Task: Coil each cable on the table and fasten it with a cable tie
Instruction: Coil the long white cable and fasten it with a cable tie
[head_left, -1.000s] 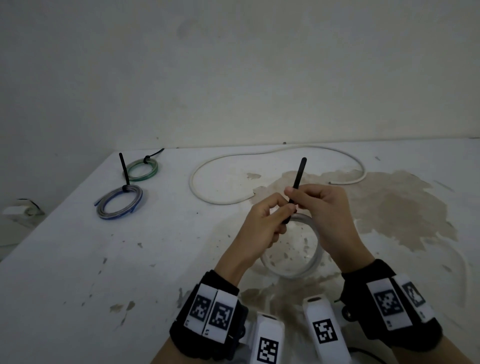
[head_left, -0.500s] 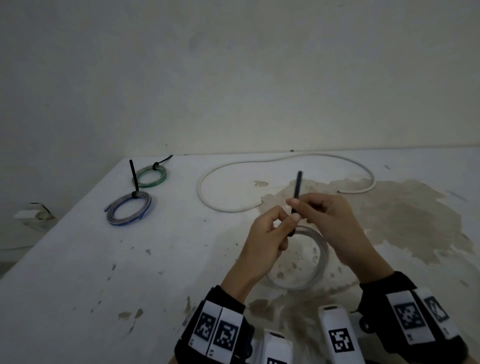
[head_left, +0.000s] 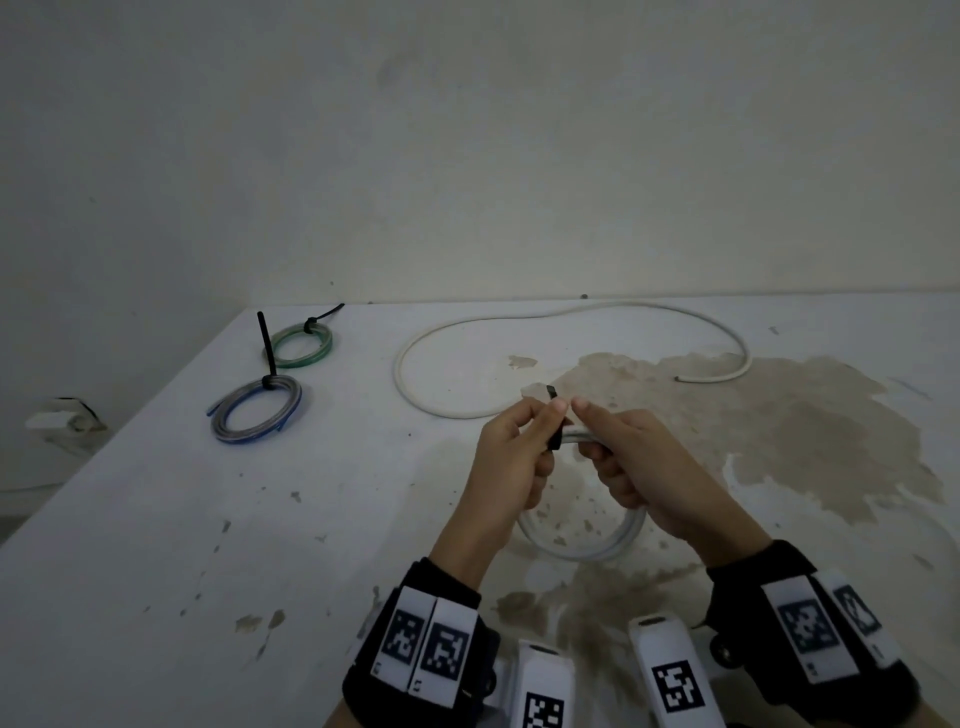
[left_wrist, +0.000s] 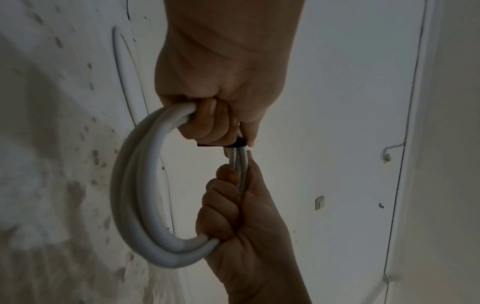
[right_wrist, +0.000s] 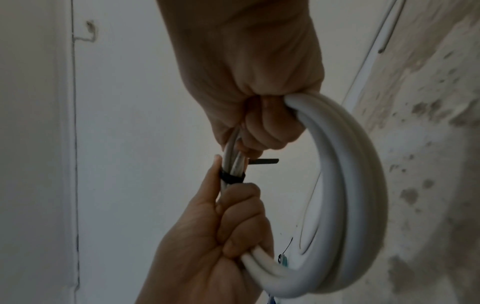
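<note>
I hold a coiled white cable (head_left: 587, 551) just above the table, with a black cable tie (head_left: 553, 415) banded round its strands between my hands. My left hand (head_left: 553, 423) grips the coil with its thumb against the tie. My right hand (head_left: 587, 431) grips the strands just right of the tie. The left wrist view shows the left hand (left_wrist: 221, 123) above, the right hand (left_wrist: 233, 205) below, and the tie (left_wrist: 235, 144) between them. In the right wrist view a short tie tail (right_wrist: 262, 161) sticks out sideways from the coil (right_wrist: 350, 185).
A long loose white cable (head_left: 397, 371) lies across the back of the stained white table (head_left: 156, 519). At the far left lie a blue-grey coil (head_left: 244, 438) and a green coil (head_left: 301, 362), each with a black tie. A wall stands close behind.
The tie tail that stood up between my hands is down, and the tie now bands the strands. Both hands have closed in on the top of the coil.
</note>
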